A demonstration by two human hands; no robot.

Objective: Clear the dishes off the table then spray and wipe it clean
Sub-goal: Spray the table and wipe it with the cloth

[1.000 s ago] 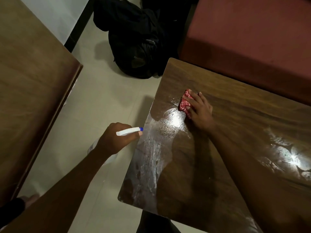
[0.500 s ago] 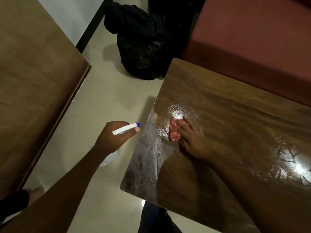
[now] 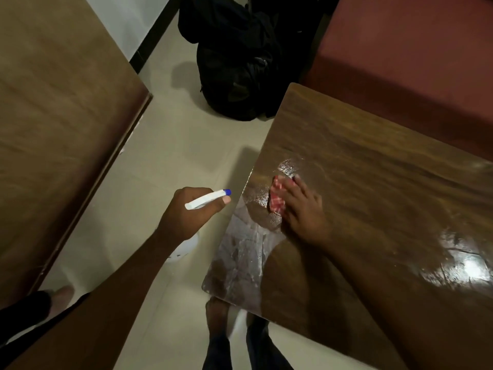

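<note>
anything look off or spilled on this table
Nothing damaged. The table has a wet, streaky film along the edge nearest the spray bottle, which the left hand holds. The right hand presses the red cloth there, so it looks like cleaning spray, not a spill.

Pale tiled floor (image 3: 165, 166), maroon seat (image 3: 413, 49)

A black backpack (image 3: 240, 70) slumps on the pale tiled floor (image 3: 165, 161), between a maroon cushioned seat (image 3: 413, 49) and another wooden tabletop (image 3: 58, 116) at left.
</note>
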